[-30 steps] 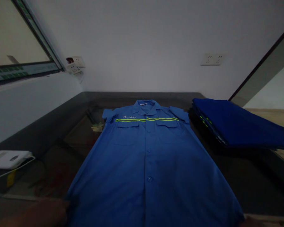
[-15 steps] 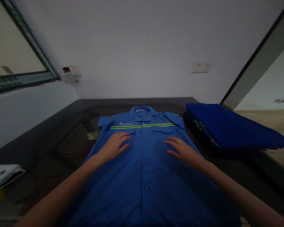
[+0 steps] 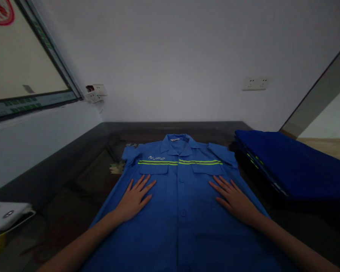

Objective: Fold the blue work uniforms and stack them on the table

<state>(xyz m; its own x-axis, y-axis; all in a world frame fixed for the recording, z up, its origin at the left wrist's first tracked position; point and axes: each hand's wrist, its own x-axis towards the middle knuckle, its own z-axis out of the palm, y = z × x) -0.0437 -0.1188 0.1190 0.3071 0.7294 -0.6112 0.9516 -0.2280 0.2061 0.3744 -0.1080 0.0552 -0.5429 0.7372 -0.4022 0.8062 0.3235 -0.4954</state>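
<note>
A blue short-sleeved work shirt [image 3: 164,204] lies front up and spread out on the dark table, collar pointing away from me. It has yellow-green stripes across the chest, white letters, two flap pockets and a buttoned front. My left hand [image 3: 134,198] rests flat on the shirt just below the pocket on the left, fingers spread. Opposite it, my right hand [image 3: 234,198] lies flat with spread fingers below the other pocket. Neither hand grips the cloth. The shirt's lower hem is out of view.
A stack of folded dark blue garments [image 3: 294,162] sits on the table's right side. At the left edge lies a white device [image 3: 8,215] with a cable. The dark table [image 3: 73,189] meets a white wall [image 3: 170,75] with sockets [image 3: 255,83] at the back.
Both hands have come down flatter onto the shirt with fingers more spread, slightly nearer to me along the cloth. The camera view has shifted a little; the shirt keeps its place.
</note>
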